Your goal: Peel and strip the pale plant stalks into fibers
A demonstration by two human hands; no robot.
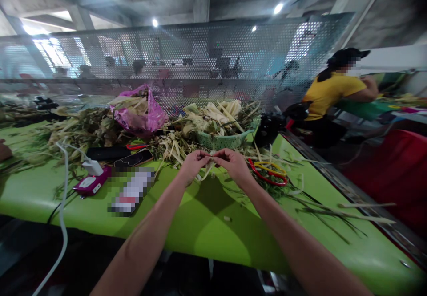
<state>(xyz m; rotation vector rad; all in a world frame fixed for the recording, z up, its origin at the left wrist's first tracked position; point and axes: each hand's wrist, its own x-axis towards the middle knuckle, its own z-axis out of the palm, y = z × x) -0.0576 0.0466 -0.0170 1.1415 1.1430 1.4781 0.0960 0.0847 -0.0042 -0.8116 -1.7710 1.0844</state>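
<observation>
Pale leaf strip [208, 169] pinched by left hand [193, 163] and right hand [233, 162] (likely light, limp, tearable); best gripped near ends; table [207, 229] beneath.

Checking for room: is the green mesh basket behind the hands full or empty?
Full: the round green mesh basket is heaped above its rim with pale dried leaf strips.

No text, brand or number can be read. The white label on the small magenta plastic box [90, 184], near the left edge of the bright green counter [207, 225], is too small to make out. The flat white and red object [131, 191] just beside it is blurred over. The black phone [134, 158] behind them shows only glare on its screen.
</observation>
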